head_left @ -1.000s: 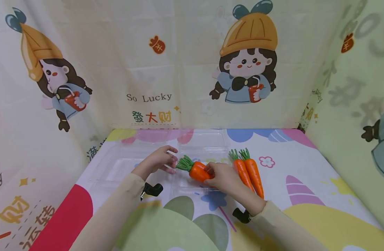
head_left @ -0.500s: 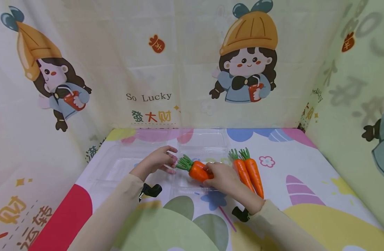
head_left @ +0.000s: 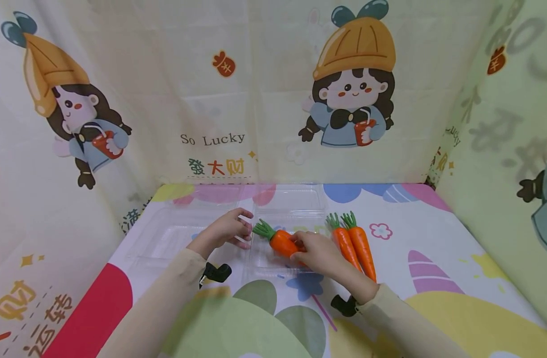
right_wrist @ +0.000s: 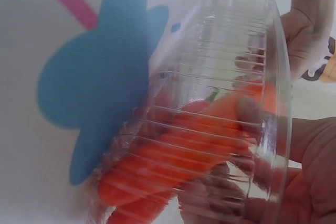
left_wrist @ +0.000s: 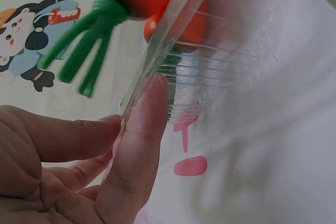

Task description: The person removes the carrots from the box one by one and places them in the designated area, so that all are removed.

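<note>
My left hand (head_left: 230, 228) pinches the left rim of a clear plastic box (left_wrist: 244, 59) between thumb and fingers. Inside that box's outline, my right hand (head_left: 320, 252) grips an orange carrot (head_left: 281, 243) by its body, green stalks pointing left toward the left hand. In the left wrist view, the stalks (left_wrist: 97, 40) stick out over the rim, and more orange and green shows through the clear wall. The right wrist view shows the carrot (right_wrist: 184, 153) slanting behind the ribbed wall, its tip low. Part of its body is hidden by the right fingers.
Two more carrots (head_left: 343, 243) (head_left: 361, 246) lie side by side right of the box, close to the right forearm. A second clear box (head_left: 159, 243) stands on the left, partly behind the left arm. A printed cloth wall (head_left: 273, 114) rises behind the table.
The held carrot has turned slightly, its stalk end a little higher and farther right, its body slanting more steeply toward the near side. The left hand stays at the rim.
</note>
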Demonstrator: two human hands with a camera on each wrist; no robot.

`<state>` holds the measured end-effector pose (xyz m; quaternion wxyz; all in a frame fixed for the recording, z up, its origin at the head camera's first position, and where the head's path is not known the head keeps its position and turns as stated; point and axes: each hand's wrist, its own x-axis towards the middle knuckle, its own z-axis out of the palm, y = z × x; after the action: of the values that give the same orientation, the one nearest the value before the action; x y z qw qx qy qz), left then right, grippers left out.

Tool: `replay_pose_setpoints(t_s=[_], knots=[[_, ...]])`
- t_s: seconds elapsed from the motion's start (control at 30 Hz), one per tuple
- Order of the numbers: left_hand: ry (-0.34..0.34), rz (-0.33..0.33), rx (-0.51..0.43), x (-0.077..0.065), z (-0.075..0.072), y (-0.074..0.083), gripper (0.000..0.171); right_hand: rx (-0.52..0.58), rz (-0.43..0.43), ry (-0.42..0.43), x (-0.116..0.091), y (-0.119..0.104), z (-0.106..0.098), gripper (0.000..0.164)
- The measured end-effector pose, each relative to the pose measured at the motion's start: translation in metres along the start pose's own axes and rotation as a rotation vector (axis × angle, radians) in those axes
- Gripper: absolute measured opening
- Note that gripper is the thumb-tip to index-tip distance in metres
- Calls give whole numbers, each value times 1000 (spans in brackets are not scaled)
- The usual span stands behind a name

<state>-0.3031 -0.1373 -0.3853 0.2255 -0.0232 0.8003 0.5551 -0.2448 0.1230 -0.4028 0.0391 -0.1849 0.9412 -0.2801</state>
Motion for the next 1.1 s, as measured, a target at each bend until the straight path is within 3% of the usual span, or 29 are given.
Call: replay_pose_setpoints(t_s=[0.3, 0.77, 1.1], knots=[[7, 5, 24, 1, 0, -2, 53, 199, 23, -5, 8, 9, -10, 41], [19, -16, 27, 2, 2, -1, 56, 671, 306, -23, 24, 24, -22, 55], [28, -20, 37, 1, 1, 0, 55, 792, 348, -48, 19, 24, -36, 65]])
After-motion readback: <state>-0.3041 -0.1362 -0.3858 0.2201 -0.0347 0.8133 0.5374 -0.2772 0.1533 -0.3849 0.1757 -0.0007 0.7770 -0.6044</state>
